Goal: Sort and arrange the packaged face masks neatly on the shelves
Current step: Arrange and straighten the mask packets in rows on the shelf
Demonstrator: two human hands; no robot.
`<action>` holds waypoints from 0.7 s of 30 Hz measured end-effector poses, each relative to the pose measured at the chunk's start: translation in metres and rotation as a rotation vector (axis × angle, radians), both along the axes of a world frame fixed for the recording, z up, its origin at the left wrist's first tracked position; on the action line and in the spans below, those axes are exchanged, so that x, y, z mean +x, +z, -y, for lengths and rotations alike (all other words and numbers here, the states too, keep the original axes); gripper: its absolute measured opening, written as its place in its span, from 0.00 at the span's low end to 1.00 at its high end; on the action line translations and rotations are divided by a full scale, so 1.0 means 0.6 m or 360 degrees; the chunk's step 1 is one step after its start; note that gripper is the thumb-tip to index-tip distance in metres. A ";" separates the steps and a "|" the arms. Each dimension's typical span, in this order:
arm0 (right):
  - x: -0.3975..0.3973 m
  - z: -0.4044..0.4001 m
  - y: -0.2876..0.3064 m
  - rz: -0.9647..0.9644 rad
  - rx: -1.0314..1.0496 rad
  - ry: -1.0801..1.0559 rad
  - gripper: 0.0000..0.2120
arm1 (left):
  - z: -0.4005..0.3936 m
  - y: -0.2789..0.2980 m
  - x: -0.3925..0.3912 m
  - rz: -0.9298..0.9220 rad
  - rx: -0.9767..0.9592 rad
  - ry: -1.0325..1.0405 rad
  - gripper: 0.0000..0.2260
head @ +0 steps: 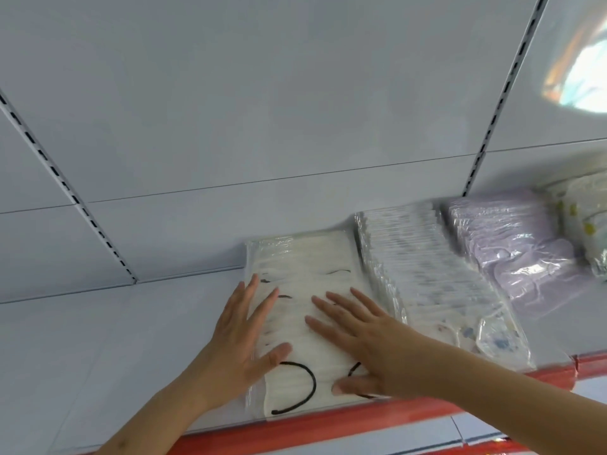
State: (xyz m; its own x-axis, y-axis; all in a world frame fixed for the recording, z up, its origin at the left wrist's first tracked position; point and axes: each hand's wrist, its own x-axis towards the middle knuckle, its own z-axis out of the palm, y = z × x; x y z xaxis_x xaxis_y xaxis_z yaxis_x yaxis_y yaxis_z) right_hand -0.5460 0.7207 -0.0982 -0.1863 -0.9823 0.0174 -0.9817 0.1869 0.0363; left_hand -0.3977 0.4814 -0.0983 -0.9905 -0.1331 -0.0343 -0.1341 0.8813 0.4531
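White shelf (98, 356) with a red front edge (328, 428) carries four rows of packaged face masks, backed by pale grey panels (262, 93) and two slotted uprights (507, 83); a bright blurred reflection shows on the panel at upper right.

Both hands lie flat on the leftmost row, a stack of cream masks with black ear loops (295, 257) in clear wrappers; the left hand (243, 336) rests on the stack's left side, fingers straight and spread, thumb pointing toward the other hand; the right hand (364, 343) presses on the stack's right side, fingers straight and fanned toward the left hand, thumb low near the red edge; neither hand's grip closes on anything, both palms open against the plastic.

Between the two thumbs a black ear loop (308, 385) curves under the wrapper.

Just beyond the right hand, touching the cream stack, runs a row of white printed masks (427, 274); further right of it lies a row of lilac masks (512, 251), and past that, at the frame's border, a pack of white masks with yellow spots (588, 224), blurred.

Left of the left hand the shelf surface is plain white.
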 end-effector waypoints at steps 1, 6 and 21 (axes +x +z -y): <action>-0.005 -0.008 0.009 -0.0005 -0.0091 -0.0096 0.41 | 0.006 -0.003 -0.006 -0.0044 0.0085 0.0077 0.37; -0.066 -0.081 0.032 -0.0026 -0.0584 -0.1215 0.38 | 0.039 -0.010 -0.096 -0.0438 0.0941 0.0803 0.36; -0.037 -0.105 -0.028 0.0116 -0.0294 -0.1602 0.43 | 0.009 -0.018 -0.162 -0.0275 0.1018 0.0728 0.35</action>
State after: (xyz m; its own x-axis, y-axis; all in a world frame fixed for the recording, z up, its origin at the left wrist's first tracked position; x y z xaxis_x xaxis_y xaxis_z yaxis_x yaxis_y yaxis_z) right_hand -0.5679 0.7839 -0.1152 -0.9293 -0.3531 0.1081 -0.3654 0.9217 -0.1301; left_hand -0.4947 0.4759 -0.1090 -0.8407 -0.5334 -0.0928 -0.3012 0.3183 0.8989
